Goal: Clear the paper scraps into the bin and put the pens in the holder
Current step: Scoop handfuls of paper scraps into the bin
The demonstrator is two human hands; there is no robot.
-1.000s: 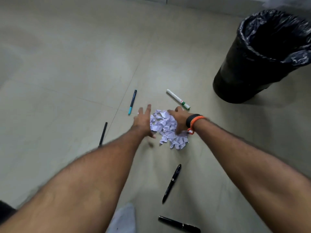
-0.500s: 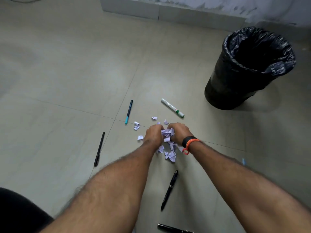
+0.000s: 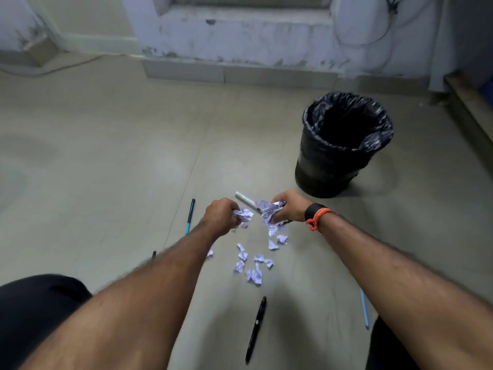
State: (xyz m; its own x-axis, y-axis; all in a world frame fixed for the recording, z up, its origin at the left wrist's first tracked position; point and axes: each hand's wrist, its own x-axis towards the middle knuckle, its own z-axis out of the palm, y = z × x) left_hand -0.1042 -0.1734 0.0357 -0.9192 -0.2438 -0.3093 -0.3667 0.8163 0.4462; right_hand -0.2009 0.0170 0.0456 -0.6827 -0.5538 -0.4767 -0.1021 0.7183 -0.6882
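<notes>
Left hand (image 3: 222, 214): fisted around a wad of paper scraps (image 3: 244, 215), lifted off the floor (image 3: 106, 169).
Right hand (image 3: 289, 208): clenched on a larger wad, some bits spilling beneath it.
Why: both fistfuls look gathered for carrying to the bin (image 3: 344, 145), which stands beyond the right hand.
Loose scraps (image 3: 252, 265): on the floor, below both hands.
Pens: black pen (image 3: 256, 329) nearest; teal pen (image 3: 190, 216) left; no holder visible.

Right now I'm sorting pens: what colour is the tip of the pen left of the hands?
Teal tip, head view.
</notes>
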